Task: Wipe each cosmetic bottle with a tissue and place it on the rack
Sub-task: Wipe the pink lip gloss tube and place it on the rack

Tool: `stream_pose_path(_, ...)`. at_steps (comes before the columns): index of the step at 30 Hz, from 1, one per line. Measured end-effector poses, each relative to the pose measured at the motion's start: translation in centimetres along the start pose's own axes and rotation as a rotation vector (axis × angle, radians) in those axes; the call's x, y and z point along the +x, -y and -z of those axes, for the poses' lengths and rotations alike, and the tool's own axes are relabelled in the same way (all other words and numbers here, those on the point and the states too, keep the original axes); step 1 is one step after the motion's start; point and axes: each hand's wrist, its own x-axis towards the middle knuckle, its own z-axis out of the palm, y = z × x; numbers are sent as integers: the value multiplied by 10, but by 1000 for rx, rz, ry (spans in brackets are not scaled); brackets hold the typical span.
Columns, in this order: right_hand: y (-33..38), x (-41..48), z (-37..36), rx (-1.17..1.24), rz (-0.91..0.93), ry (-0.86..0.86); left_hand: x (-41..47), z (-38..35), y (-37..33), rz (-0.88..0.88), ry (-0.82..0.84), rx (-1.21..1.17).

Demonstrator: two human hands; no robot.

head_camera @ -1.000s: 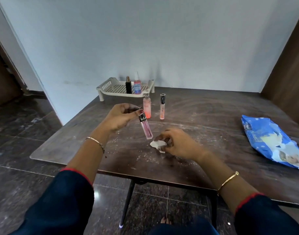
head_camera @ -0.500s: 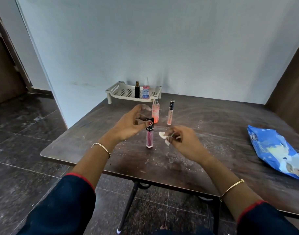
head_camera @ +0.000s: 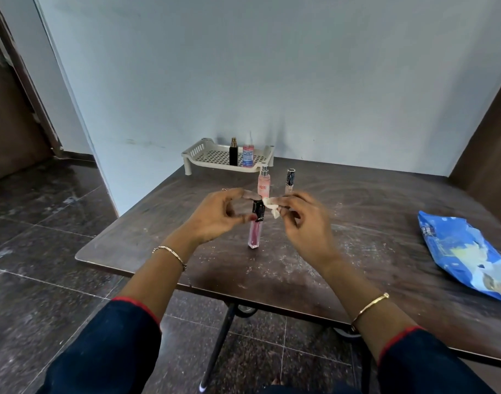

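Observation:
My left hand [head_camera: 215,216] pinches the black cap of a pink lip-gloss tube [head_camera: 255,233], which hangs upright above the table. My right hand [head_camera: 304,223] pinches a small crumpled white tissue [head_camera: 272,206] against the cap's right side. Behind them stand a peach spray bottle [head_camera: 264,185] and a slim dark-capped tube [head_camera: 290,182] on the table. At the far edge sits a cream slotted rack [head_camera: 212,156], holding a black bottle [head_camera: 233,155] and a pink-labelled bottle [head_camera: 248,153].
The dark wooden table [head_camera: 357,251] is dusted with white specks. A blue tissue packet [head_camera: 468,254] lies at the right. A pale wall rises behind the rack, and dark tiled floor lies to the left and below the table's near edge.
My left hand turned the pink tube from tilted to upright and lifted it. My right hand picked the tissue off the table and brought it up to the tube's cap.

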Motion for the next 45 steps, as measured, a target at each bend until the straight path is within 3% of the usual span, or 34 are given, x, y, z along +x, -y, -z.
stream_pose_path(3, 1, 5, -9, -150, 269, -12, 7, 4, 4, -33, -41, 16)
stream_pose_path(6, 0, 8, -17, -255, 381, 19, 11, 8, 3, -36, -42, 25)
stream_pose_path(15, -8, 1, -31, -421, 447, 197, 22, 20, 6, -18, -43, 52)
stream_pose_path(24, -16, -17, -27, -422, 549, 437, 24, 22, 8, -15, -29, 58)
stream_pose_path(38, 3, 29, -26, -468, 509, 94, 21, 20, 7, -17, -48, 60)
stream_pose_path(42, 3, 20, -26, -506, 533, 74, 20, 19, 6, -30, -34, 43)
stream_pose_path(45, -3, 5, -30, -531, 598, 157, 21, 22, 8, -29, -22, 44)
